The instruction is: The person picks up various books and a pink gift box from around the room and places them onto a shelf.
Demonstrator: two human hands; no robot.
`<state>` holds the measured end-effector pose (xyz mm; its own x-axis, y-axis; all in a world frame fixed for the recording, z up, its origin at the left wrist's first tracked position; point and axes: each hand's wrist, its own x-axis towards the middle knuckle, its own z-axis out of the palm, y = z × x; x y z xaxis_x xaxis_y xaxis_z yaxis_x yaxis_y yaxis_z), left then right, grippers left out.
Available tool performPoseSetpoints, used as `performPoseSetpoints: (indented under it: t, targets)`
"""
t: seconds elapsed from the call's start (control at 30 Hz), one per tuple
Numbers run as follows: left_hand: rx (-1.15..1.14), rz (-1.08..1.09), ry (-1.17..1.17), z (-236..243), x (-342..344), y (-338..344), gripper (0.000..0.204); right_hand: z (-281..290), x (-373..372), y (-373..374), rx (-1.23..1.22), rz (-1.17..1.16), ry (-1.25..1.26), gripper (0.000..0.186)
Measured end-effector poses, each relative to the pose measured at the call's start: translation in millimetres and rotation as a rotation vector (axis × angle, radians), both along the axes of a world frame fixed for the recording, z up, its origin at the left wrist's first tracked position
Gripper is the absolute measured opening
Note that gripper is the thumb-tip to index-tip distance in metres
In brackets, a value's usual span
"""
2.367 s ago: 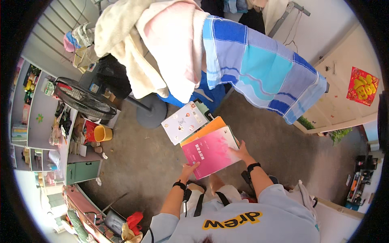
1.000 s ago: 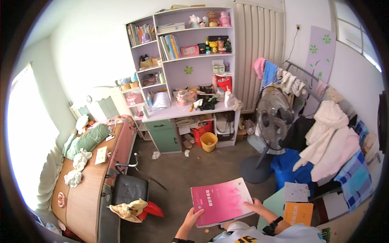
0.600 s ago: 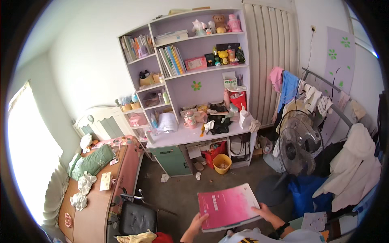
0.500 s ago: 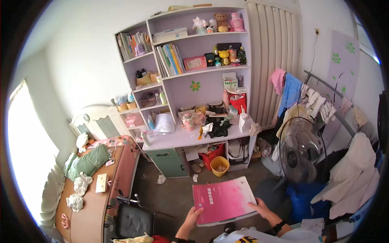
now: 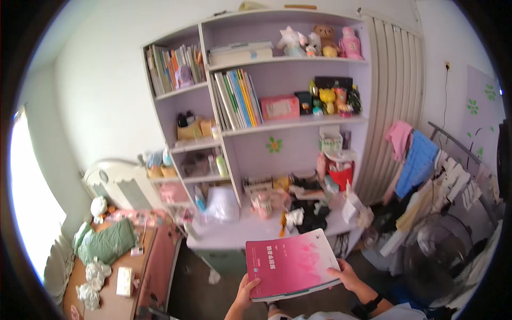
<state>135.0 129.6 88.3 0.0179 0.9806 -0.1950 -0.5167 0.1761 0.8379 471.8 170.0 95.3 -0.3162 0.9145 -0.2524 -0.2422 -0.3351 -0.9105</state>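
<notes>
A pink softcover book (image 5: 288,264), its cover fading to white toward the right, lies between my two hands in front of my body. My left hand (image 5: 246,289) grips its lower left edge with the thumb on the cover. At the right edge, my right hand (image 5: 345,274) holds it the same way, fingers hidden underneath. More pages or another thin book show along the lower edge. Beyond the book stands a lilac desk (image 5: 229,233) with a pink figure-like jar (image 5: 261,205), a black cloth (image 5: 312,215) and crumpled white tissue (image 5: 294,217).
Above the desk rises a shelf unit (image 5: 290,127) with a row of upright books (image 5: 237,100), a pink box (image 5: 280,108) and plush toys. To the right are a floor fan (image 5: 434,256) and a rack of hanging clothes (image 5: 421,160). A bed (image 5: 152,266) with a green pillow (image 5: 106,241) stands left.
My view has tilted up and come closer to the desk and shelves. The book, still in both hands, now overlaps the desk's front edge. The black chair has mostly left the view.
</notes>
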Motion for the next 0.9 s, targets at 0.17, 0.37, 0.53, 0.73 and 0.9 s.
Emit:
performPoseSetpoints:
  t: [0.17,0.37,0.53,0.73,0.9]
  targets:
    - [0.125,-0.069,0.039,88.8,-62.3,138.2,0.041,63.9,-68.1,118.5,0.293,-0.294,-0.006,0.079]
    - [0.462,-0.052,0.184,253.9,-107.6,284.1,0.043,245.2,-121.3,228.5,0.683,-0.307,-0.007,0.071]
    - [0.657,-0.049,0.167,396.4,-90.5,351.2,0.040,365.8,-112.9,310.8,1.073,-0.527,0.006,0.056]
    - [0.836,0.031,0.182,514.0,-95.1,410.6,0.033,485.8,-113.5,369.9,1.174,-0.399,-0.003,0.049]
    - [0.812,-0.079,0.158,575.6,-101.2,458.9,0.022,548.2,-118.1,415.2,1.129,-0.380,-0.071,0.048]
